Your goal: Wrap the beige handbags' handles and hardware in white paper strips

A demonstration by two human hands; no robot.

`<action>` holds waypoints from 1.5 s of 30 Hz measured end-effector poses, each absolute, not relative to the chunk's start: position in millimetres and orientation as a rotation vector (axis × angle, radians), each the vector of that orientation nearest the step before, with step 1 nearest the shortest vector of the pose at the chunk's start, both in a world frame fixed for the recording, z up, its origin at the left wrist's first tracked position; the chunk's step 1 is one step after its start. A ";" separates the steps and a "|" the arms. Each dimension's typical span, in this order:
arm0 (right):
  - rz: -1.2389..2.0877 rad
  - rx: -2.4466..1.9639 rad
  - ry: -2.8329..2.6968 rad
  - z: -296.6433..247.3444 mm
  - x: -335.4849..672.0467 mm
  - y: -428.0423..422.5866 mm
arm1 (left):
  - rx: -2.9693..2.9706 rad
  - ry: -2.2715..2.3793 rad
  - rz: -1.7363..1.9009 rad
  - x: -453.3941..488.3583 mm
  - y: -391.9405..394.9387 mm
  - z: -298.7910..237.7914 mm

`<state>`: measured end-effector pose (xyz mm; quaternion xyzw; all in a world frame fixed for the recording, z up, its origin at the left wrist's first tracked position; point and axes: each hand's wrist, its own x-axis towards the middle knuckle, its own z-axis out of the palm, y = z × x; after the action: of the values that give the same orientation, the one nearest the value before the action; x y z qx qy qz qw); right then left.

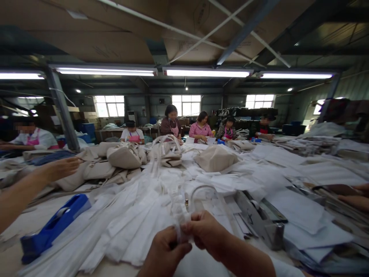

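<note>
At the bottom centre of the frame, the left hand [165, 250] and right hand [209, 232] have their fingers pinched on a whitish translucent strip [177, 209] reaching up toward mid-frame, with a blue tape dispenser [56, 225] at lower left.

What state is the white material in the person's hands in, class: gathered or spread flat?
Gathered: the white material forms a narrow, crumpled band, pinched by the left hand and right hand.

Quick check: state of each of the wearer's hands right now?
Left hand: closed, holding a whitish strip.
Right hand: closed, pinching the same strip.
</note>
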<state>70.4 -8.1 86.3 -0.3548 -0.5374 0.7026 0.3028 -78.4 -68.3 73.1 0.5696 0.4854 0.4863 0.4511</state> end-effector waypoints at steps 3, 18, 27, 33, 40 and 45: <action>1.385 -0.884 -1.869 80.8 70.0 -11.5 | 0.953 1.055 1.138 -86.5 -63.5 71.6; 1.931 -0.925 -1.437 84.3 78.5 3.0 | 1.501 1.388 1.328 -76.4 -61.7 72.1; 1.609 -0.934 -1.467 69.3 58.9 -3.2 | 1.257 1.260 1.057 -87.4 -62.0 75.0; 0.677 -0.794 -2.159 57.0 66.4 -5.5 | 0.606 0.973 1.129 -92.2 -47.1 75.5; 1.507 -0.855 -1.909 69.9 80.3 3.0 | 0.924 1.090 1.157 -94.6 -42.1 62.7; 2.135 -1.075 -1.041 69.0 72.1 16.5 | 1.440 1.275 1.134 -95.3 -43.3 59.4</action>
<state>72.1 16.5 69.0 -0.3976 -0.3851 0.7899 0.2641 -95.3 -43.3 59.4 0.5794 0.5131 0.4563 0.4391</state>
